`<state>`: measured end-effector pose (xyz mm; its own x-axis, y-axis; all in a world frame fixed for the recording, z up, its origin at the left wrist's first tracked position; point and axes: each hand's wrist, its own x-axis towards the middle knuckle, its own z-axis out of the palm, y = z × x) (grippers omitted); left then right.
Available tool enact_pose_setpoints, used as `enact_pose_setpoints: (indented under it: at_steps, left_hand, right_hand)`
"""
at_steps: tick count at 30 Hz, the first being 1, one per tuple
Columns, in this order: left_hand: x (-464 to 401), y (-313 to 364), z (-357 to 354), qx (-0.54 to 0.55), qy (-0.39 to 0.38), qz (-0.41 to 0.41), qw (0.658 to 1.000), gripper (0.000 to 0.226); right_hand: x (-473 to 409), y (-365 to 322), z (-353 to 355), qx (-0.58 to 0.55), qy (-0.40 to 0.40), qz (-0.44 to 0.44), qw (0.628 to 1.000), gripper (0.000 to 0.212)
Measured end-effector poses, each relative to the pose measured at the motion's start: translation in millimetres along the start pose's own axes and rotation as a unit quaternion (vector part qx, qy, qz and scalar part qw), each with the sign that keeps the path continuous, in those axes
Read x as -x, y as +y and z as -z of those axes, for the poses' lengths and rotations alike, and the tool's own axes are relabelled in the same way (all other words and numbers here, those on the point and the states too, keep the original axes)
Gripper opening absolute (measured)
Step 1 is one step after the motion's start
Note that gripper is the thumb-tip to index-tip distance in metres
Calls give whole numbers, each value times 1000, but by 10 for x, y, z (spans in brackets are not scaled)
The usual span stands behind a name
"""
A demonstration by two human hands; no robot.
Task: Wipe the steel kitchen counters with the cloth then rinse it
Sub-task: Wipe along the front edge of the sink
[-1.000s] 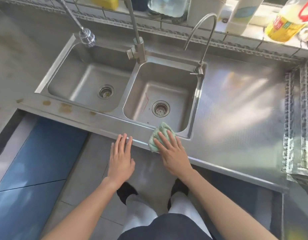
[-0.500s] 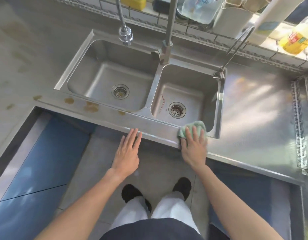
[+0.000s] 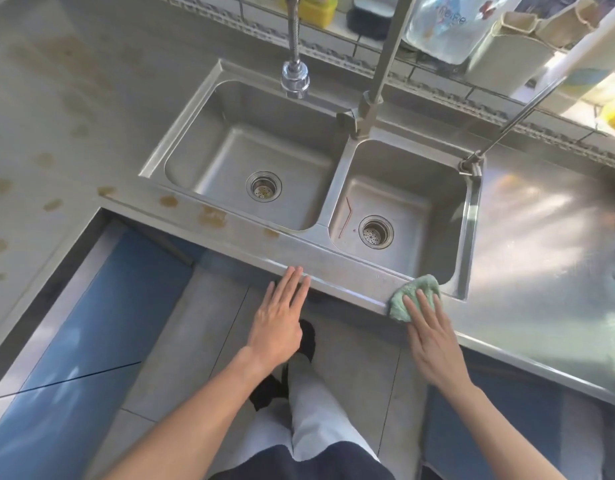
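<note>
The right hand point(image 3: 434, 337) is pressing the green cloth point(image 3: 414, 301) flat-fingered onto the counter's front strip point(image 3: 337, 271) by the right basin's point(image 3: 403, 202) near corner, while the left hand point(image 3: 280, 327) is resting open-fingered at the edge, nearer the brown stains point(image 3: 212, 216) lying leftward along that strip.

Cloth point(image 3: 408, 299) partly under right hand point(image 3: 434, 341)

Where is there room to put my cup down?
The shiny counter right of the right basin is bare. The front strip is narrow, with the right hand pressing the green cloth. The back ledge is crowded with bottles.
</note>
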<state>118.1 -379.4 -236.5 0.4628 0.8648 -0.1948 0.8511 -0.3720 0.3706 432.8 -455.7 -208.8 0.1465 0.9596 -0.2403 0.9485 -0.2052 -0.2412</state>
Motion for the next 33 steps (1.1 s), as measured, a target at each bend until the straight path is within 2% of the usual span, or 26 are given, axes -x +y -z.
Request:
enact_pose_setpoints:
  at_steps: [4,6,10,12,15,18,21,30,33]
  left_hand:
    - [-16,8,97,41,12,7,999,82]
    - [-43,-39,208,67,17,7,998,69]
    - [-112,-191,470,38,70,38,996,55]
    - [-130,-312,569,17,71,78,994,55]
    - [-104,-490,622,-18,50,117,992,59]
    - [-80,-609,628,-35,33,117,992,61]
    - [-73,-678,630,-24,23,117,993,58]
    - [-94,-725,656,22,44,108,993,55]
    - [-121,-808,704,27,50,95,994,51]
  right_hand:
    - [-429,-612,-161,-12,56,-83,995,50]
    - [-692,-1039,-192,-10,58,-37,998,47]
    - [-1029,-1708,-312,7,22,126,992,49]
    - [-1082,-1709,-334,11,9,177,984,49]
    - [-1096,-1240,-243,36,2,244,969,52]
    - [-1076,-636,-119,33,11,193,981,51]
    - [-1115,-458,-103,28,17,155,987,44]
    - [-1610,-1960,-316,-30,-13,233,972,44]
    - [-1640,-2046,-280,-33,-30,255,966,46]
